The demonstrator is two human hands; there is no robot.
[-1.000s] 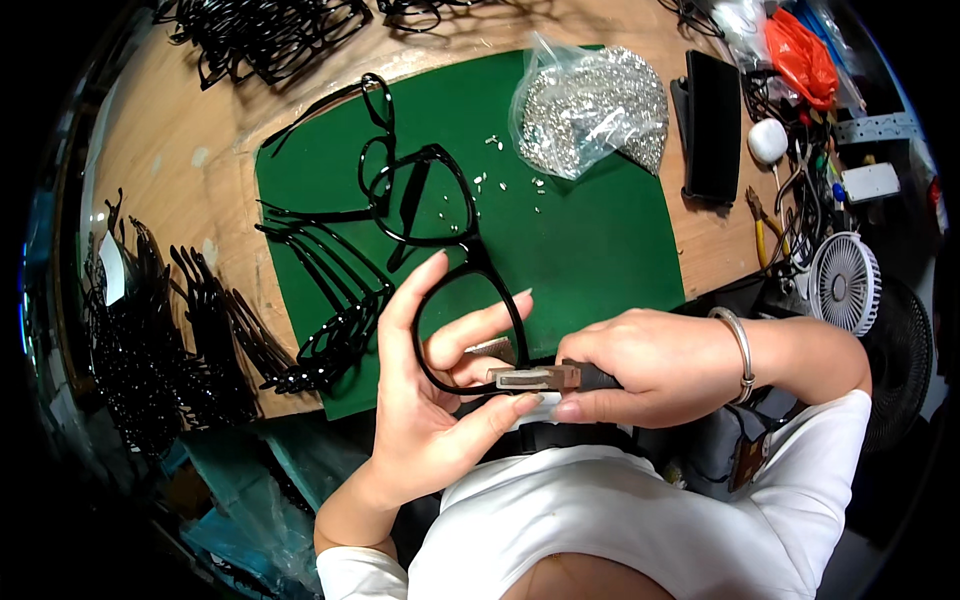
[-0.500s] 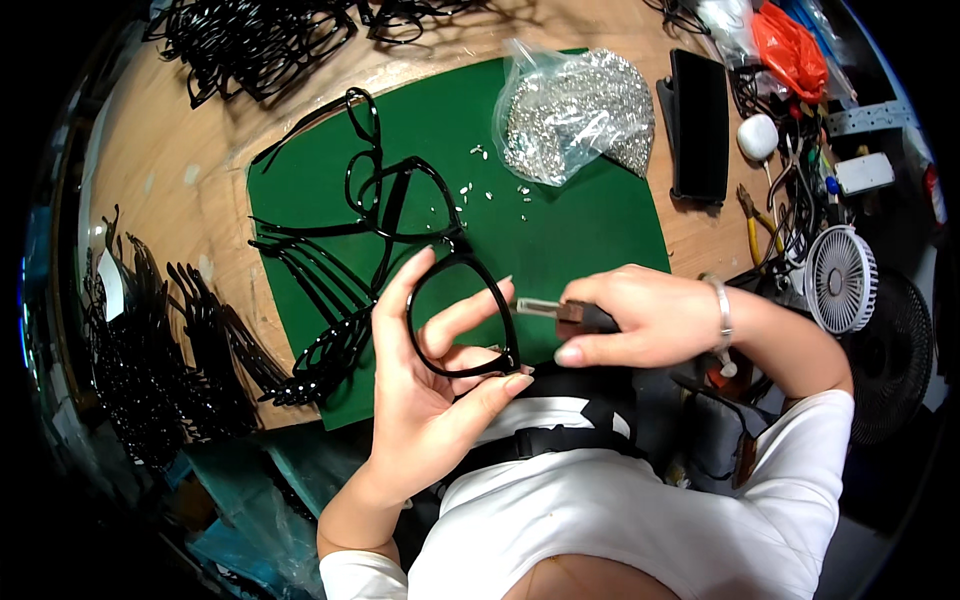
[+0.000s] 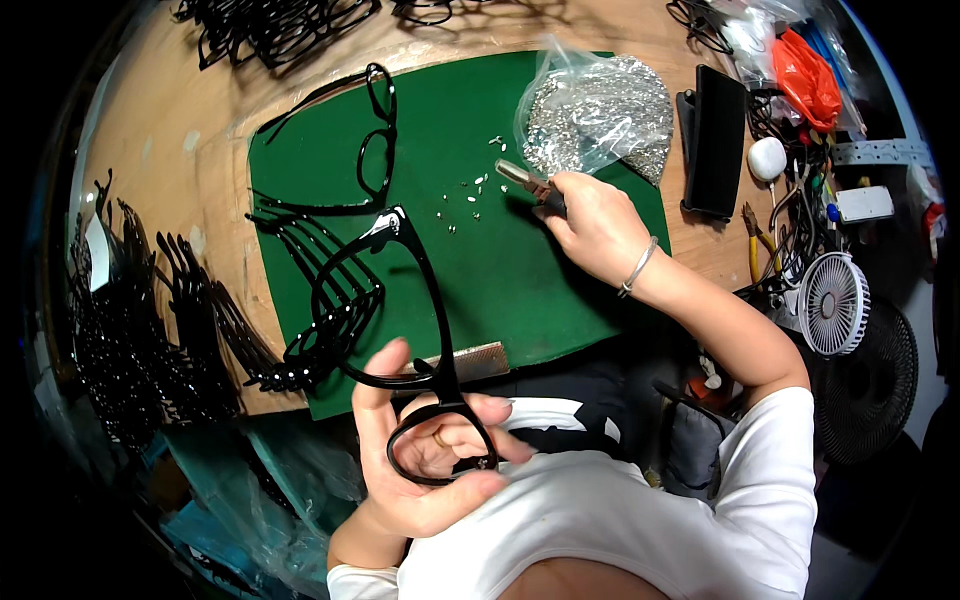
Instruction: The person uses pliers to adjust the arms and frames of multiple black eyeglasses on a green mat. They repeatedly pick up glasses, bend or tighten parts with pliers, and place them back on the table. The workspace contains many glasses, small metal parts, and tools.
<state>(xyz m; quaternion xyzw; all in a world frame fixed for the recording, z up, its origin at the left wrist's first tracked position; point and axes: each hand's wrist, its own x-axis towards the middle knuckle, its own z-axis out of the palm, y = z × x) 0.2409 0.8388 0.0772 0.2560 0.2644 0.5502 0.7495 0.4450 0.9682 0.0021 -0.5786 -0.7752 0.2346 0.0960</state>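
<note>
Your left hand [image 3: 400, 492] gripping a black glasses frame [image 3: 446, 384] over the near edge of the green mat [image 3: 540, 280], your right hand [image 3: 606, 226] closed round pliers [image 3: 522, 180], tips near scattered silvery bits [image 3: 471, 198], clear bag of silvery pieces [image 3: 597, 112] just beyond.

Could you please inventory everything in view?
Held glasses frame: one, black, left hand
Hand tool: one, brown and silver, right hand
Loose glasses frame: one, black, mat's upper left
Frame row: several, black, mat's left
Frame piles: uncounted, black, table's left and top
Mat: one, green, on table
Table: one, light brown, beneath mat
Bag of bits: one, silvery, mat's right
Scattered bits: several, silvery, mat centre
Flat device: one, black, right of mat
Pliers: one, yellow, table's right
Cables: several, dark, table's right
Fans: two, white and black, right
Plastic bag: one, red, upper right
Left hand: one, lower centre
Right hand: one, over mat
</note>
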